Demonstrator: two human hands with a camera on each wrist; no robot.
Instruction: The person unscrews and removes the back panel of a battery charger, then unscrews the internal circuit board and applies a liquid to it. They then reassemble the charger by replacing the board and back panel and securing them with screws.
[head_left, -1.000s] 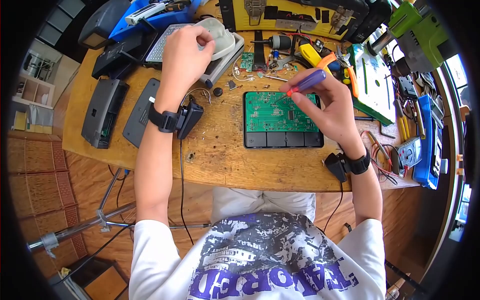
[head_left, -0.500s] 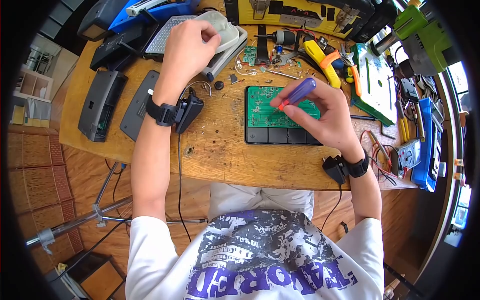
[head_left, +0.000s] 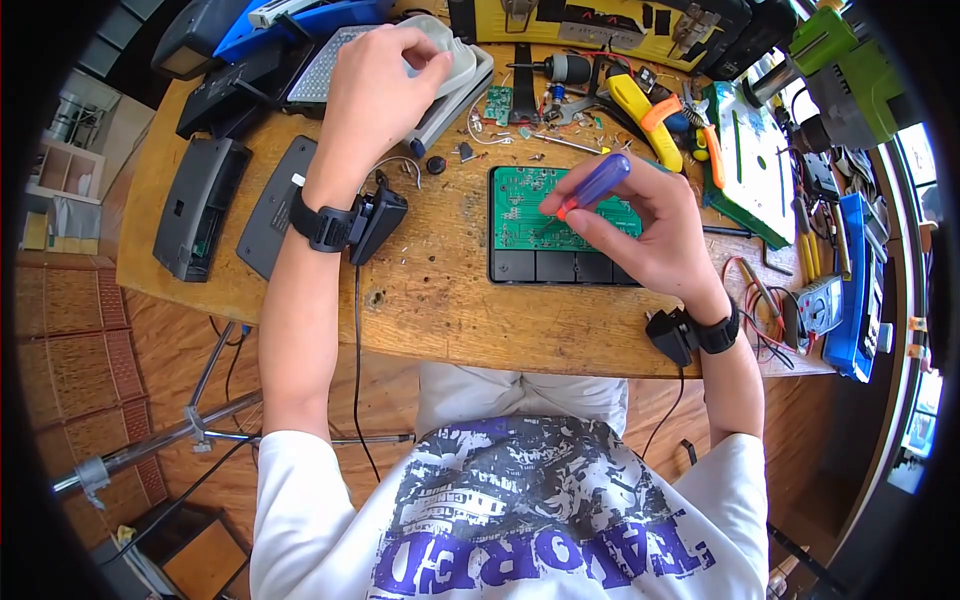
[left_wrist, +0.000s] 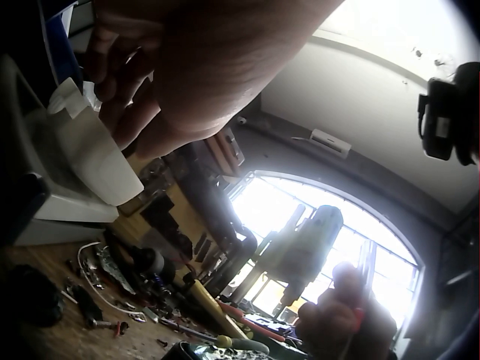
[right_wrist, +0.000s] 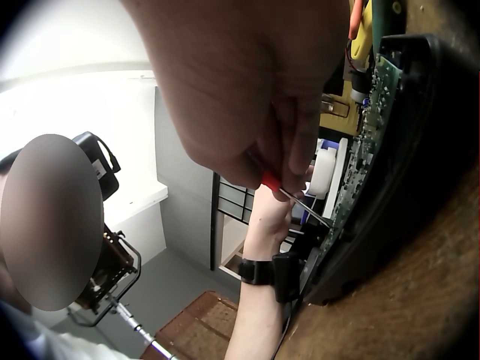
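Observation:
My right hand [head_left: 665, 230] grips a purple screwdriver [head_left: 600, 182] with a red collar, thumb and fingers round its handle. In the right wrist view its thin metal shaft [right_wrist: 306, 208] slants down to the green circuit board [right_wrist: 384, 82], with the tip at the surface. The board [head_left: 515, 212] lies in a black casing [head_left: 515, 268] on the bench. My left hand [head_left: 375, 95] hovers at a translucent white dish [head_left: 458, 72], its fingers loosely bent. The left wrist view shows these fingers beside the dish [left_wrist: 109, 165], with no clear object held.
Dark housings [head_left: 202, 210] lie left on the wooden bench [head_left: 450, 330]. Behind the board are small parts, a yellow-handled tool [head_left: 640, 118] and a yellow toolbox [head_left: 600, 30]. At right are a green drill [head_left: 850, 75], a multimeter [head_left: 820, 305] and a blue tray [head_left: 855, 290].
The screwdriver has shifted slightly left and down over the board, its handle tilting more to the left. My left hand has moved a little to the right over the dish.

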